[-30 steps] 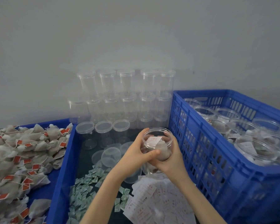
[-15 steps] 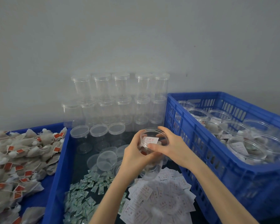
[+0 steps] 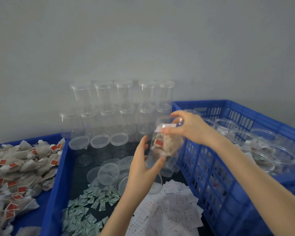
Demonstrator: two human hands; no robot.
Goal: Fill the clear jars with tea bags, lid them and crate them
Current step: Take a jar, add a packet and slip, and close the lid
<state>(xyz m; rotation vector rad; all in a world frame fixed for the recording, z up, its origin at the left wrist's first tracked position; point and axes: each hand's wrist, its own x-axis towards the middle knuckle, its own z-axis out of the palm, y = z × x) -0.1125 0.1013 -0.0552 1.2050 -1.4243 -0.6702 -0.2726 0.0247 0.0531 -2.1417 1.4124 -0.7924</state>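
A clear jar [image 3: 167, 147] packed with tea bags hangs in the air beside the blue crate's [image 3: 204, 167] left wall. My right hand [image 3: 189, 128] grips its lidded top from above. My left hand [image 3: 143, 166] supports the jar's bottom, thumb curled under it and fingers straight along its left side. A white slip shows under the lid. The crate holds several filled jars [image 3: 260, 150]. Loose tea bags [image 3: 15, 167] with red tags are heaped in the left blue tray.
Empty lidded jars [image 3: 119, 109] are stacked against the wall. Three open jars [image 3: 99, 143] and loose clear lids [image 3: 107, 172] lie in the middle blue tray [image 3: 56, 184], with green sachets [image 3: 92, 201] and white paper slips [image 3: 167, 210] in front.
The jar has risen and moved right toward the crate, tilting. My right hand shifted to its top while my left hand slid down to its base.
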